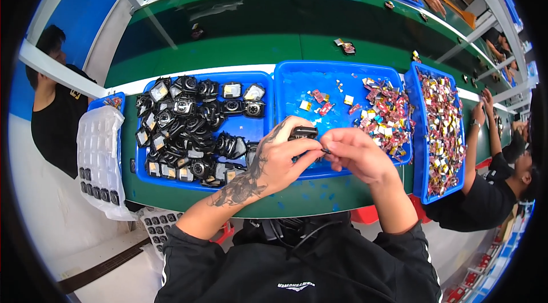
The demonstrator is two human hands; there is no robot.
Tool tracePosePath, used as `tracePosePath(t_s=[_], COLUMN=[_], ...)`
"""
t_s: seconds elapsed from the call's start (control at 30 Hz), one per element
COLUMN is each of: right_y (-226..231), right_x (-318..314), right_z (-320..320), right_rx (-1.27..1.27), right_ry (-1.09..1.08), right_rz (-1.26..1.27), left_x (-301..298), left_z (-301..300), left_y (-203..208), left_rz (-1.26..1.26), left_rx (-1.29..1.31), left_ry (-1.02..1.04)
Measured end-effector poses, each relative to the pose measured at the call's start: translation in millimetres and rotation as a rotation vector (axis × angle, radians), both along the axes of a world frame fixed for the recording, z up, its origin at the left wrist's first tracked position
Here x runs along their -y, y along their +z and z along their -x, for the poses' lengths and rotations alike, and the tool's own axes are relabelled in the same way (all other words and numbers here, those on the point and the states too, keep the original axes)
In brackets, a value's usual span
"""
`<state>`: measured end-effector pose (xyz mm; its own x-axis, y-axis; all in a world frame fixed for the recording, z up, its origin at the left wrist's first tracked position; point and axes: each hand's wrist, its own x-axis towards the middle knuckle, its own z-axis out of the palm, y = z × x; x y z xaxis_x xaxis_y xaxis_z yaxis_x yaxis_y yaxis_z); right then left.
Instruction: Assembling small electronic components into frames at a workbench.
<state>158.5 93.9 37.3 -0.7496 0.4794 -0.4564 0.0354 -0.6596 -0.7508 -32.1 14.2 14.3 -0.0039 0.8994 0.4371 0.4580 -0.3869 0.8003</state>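
My left hand (285, 152) is closed around a black watch case (303, 132), whose dark edge shows between thumb and fingers. Right beside it, my right hand (363, 154) is closed in a pinch, its thumb and finger meeting my left fingertips at a small dark piece too small to name. Both hands hover over the near side of a blue tray (337, 65) that holds small red circuit boards with yellow and white parts (387, 112). To the left, another blue tray (260, 79) is heaped with black watch cases (185, 106).
A long blue tray (418, 132) full of similar small parts stands at the right. A clear plastic compartment tray (100, 149) with several dark pieces lies at the left. A loose circuit board (346, 47) rests on the green belt (257, 23). Other people sit at both sides.
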Motion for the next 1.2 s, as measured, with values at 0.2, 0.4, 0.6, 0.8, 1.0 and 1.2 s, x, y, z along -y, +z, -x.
tracePosePath(t_s=[0.2,0.4,0.6,0.8,1.0,1.2], right_y=[-14,-19,-19,-23,5,-4], right_x=[7,26,23,9,18,23], right_z=[14,9,15,-8,5,21], right_rx=[0.501,0.195,0.25,0.791,0.281,0.141], right_ry=[-0.282,-0.133,-0.431,-0.395,-0.487,-0.483], right_rz=[-1.095,-0.637,-1.328,-1.544,-1.004,-0.99], left_x=[1,-4,-3,1,5,6], left_z=[-3,4,2,-4,-9,-10], left_y=[-11,-12,-11,-9,-12,-4], left_rz=[0.348,0.509,0.451,0.28,0.298,0.36], left_rx=[0.83,1.048,1.021,0.881,0.607,0.653], left_ry=[-0.029,-0.058,0.034,0.074,0.083,-0.011])
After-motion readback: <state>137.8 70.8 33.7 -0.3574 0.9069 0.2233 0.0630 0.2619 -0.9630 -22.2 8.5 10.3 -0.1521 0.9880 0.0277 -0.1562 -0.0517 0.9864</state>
